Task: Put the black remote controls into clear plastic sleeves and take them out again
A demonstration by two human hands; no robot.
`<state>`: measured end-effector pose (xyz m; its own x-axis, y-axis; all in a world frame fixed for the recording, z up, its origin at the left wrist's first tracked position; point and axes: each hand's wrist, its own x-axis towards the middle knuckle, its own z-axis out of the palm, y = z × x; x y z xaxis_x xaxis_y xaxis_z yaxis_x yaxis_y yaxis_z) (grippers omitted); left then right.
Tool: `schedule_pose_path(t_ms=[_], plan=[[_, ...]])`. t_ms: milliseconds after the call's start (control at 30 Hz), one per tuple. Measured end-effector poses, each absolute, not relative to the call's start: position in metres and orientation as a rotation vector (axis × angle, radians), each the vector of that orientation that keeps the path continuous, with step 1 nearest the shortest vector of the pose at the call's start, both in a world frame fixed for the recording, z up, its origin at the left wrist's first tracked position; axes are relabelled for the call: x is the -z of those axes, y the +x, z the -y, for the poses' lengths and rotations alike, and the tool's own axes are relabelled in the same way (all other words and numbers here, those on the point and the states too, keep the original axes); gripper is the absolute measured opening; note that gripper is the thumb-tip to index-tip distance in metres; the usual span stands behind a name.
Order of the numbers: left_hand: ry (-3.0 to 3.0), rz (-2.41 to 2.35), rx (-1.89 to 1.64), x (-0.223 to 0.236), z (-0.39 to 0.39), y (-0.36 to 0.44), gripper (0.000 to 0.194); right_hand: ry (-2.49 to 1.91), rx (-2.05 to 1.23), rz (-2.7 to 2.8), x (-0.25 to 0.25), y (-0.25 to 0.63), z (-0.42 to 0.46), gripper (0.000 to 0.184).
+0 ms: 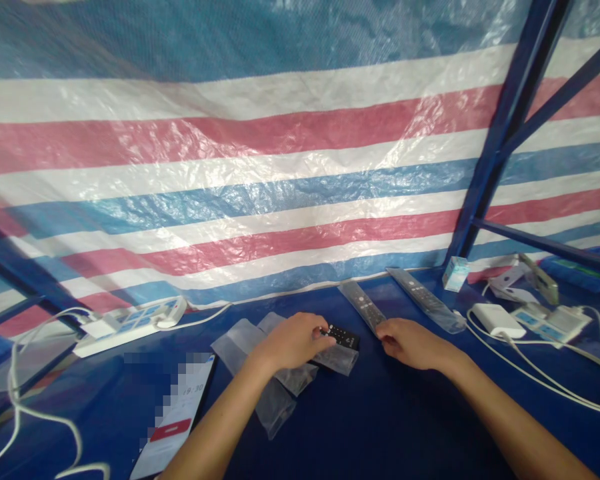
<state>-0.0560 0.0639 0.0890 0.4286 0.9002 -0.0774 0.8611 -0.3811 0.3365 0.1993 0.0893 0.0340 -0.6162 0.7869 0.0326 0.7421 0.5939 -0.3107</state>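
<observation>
My left hand [300, 340] is closed on the end of a small black remote control [344, 336] with light buttons. Beneath and beside that hand lie several clear plastic sleeves [253, 373], overlapping on the blue surface. To the right, my right hand [410, 341] pinches the near end of a longer remote control [363, 303] in a clear sleeve, its fingers curled round the end. A second sleeved remote control [423, 297] lies further right, apart from both hands.
At left are a phone [175, 420] with its screen lit and a white power strip [135, 325] with cables. On the right stand a small box [455, 274], a white adapter [497, 321] and another power strip [553, 323]. A striped sheet [300, 153] hangs behind, beside a blue metal post [485, 180].
</observation>
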Motion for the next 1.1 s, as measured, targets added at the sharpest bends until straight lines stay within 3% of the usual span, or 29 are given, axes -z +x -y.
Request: schedule_pose_path(t_ms=[100,267,400,1100], plan=[[2.387,-1.695,-0.236,-0.076,-0.105,-0.040,0.034,-1.295,-0.479,2.622,-0.036,0.201,-0.090,0.016],[2.197,-1.778,-0.331,-0.057,-0.169,-0.014,0.029,-1.505,-0.332,2.433,-0.039,0.203,-0.094,0.041],[2.070,-1.840,-0.376,-0.040,-0.198,-0.002,0.023,-1.650,-0.195,2.347,-0.038,0.204,-0.099,0.041],[1.594,-1.747,-0.630,-0.020,-0.210,-0.022,0.006,-1.620,-0.208,2.357,-0.037,0.204,-0.098,0.037]])
